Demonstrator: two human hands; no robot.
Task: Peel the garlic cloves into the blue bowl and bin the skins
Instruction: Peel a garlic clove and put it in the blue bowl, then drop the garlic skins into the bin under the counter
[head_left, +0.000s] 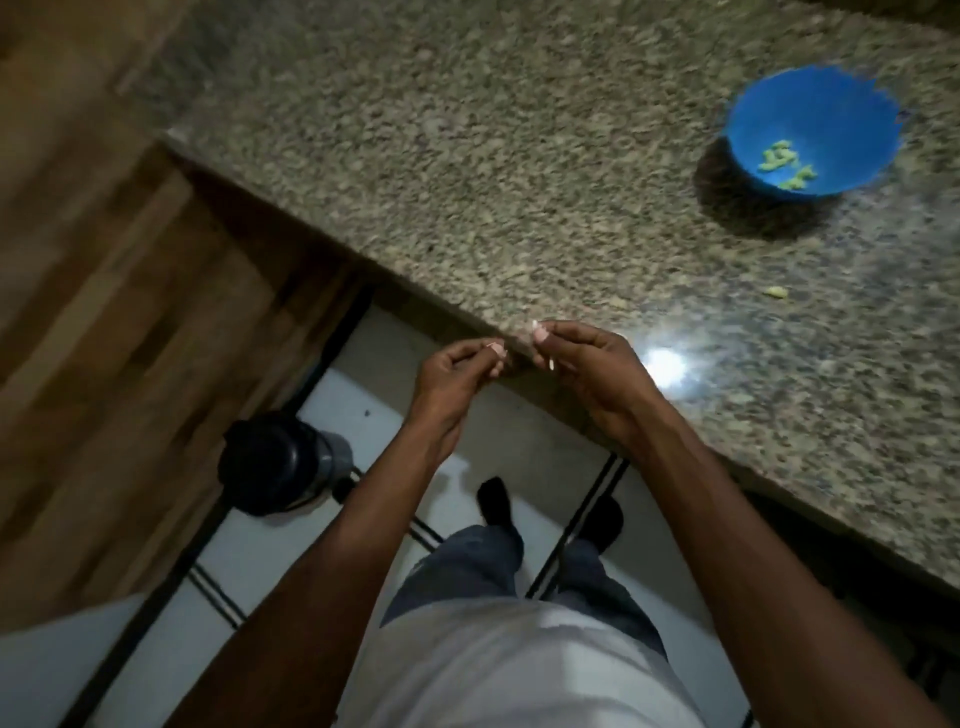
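**Peeling at the counter's edge**

Left hand (457, 371) and right hand (582, 364) each pinch pale scraps, clove or skin unclear. Peeled cloves (787, 163) lie in the round blue plastic bowl (841, 111). Best peel over the black bin (275, 462).

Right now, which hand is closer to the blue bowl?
The right hand. It is at the counter's front edge, with the blue bowl far up and to its right. The left hand is beside it, off the counter over the floor, farther from the bowl.
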